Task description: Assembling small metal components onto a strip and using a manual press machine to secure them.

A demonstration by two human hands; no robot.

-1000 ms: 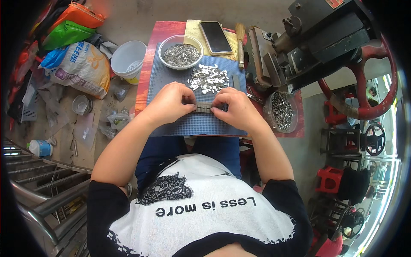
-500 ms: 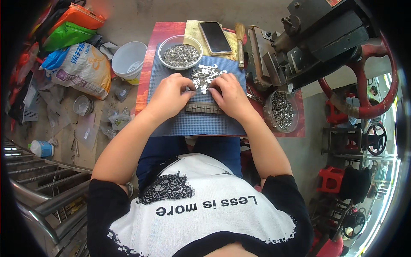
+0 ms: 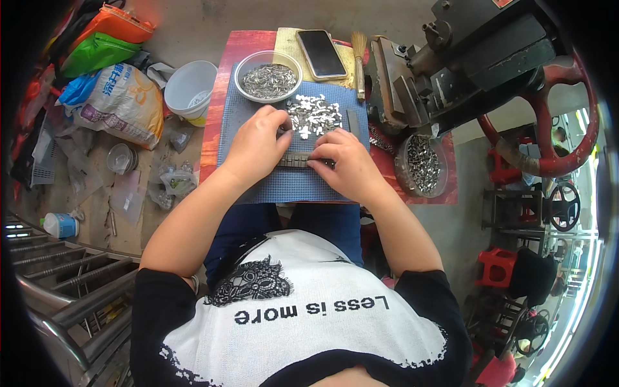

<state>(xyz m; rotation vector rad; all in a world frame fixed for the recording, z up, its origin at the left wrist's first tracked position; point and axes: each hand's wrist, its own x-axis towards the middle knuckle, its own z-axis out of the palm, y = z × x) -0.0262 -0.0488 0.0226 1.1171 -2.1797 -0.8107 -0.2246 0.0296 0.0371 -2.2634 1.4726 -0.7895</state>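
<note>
My left hand (image 3: 261,143) has its fingers curled together at the near left edge of a loose pile of small shiny metal pieces (image 3: 314,115). Whatever it pinches is hidden. Over the right part of a slotted metal block (image 3: 293,160), my right hand (image 3: 346,162) has thumb and fingertips brought together; anything between them is too small to make out. The block lies crosswise on a blue textured mat (image 3: 271,190), partly covered by both hands. Just beyond the left hand stands a clear round bowl (image 3: 238,72) with many thin metal pins (image 3: 269,80) inside.
A phone (image 3: 321,54) lies on a yellow cloth at the far edge, beside a brush (image 3: 359,64). On the right are a dark press with a red handwheel (image 3: 583,132) and a tub of metal parts (image 3: 422,166). A white bucket (image 3: 190,84) stands left of the table.
My right hand has moved from the near right edge of the pile toward me, onto the slotted block. The left hand has stayed almost in place, fingers still curled.
</note>
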